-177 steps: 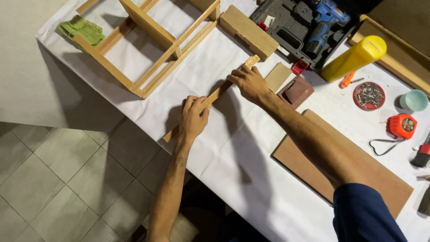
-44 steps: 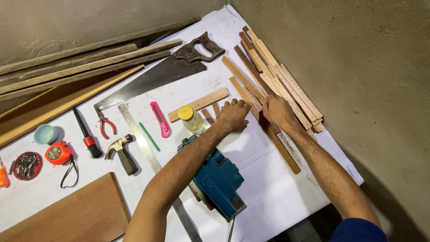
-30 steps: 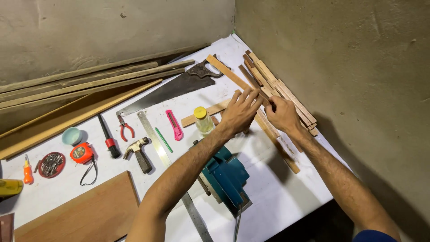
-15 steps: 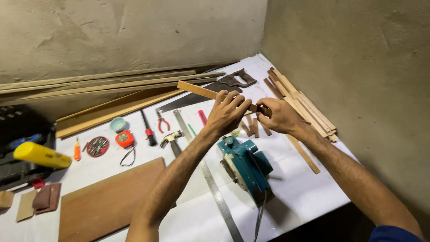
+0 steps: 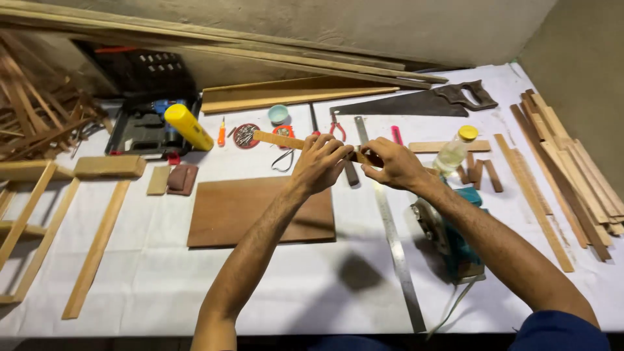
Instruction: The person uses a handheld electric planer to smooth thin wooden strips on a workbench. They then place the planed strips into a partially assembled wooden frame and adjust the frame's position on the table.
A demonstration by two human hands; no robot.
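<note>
Both hands hold one thin wooden strip (image 5: 279, 139) level above the white-covered table (image 5: 162, 279), over the far edge of the brown board (image 5: 260, 211). The left hand (image 5: 320, 164) has its fingers curled over the strip near its middle, closed on it from above; the right hand (image 5: 390, 164) is closed around the strip's near end, thumb towards the person, and hides that end, so how far the wood runs beyond the palm cannot be told. The free end sticks out to the left, above the round tin of nails (image 5: 246, 134) and the orange tape measure (image 5: 283, 132). The strip looks light and stiff — a narrow, flat length of bare timber that should neither sag nor slip in dry fingers, though a slender piece like this could likely snap if bent hard across its flat face. Its raw edges may carry splinters, so a grip on the broad faces, spread as now between middle and end, seems the steadiest hold. Just beneath lie the steel ruler (image 5: 394, 240) and, beside the right forearm, the teal electric planer (image 5: 452, 237).
</note>
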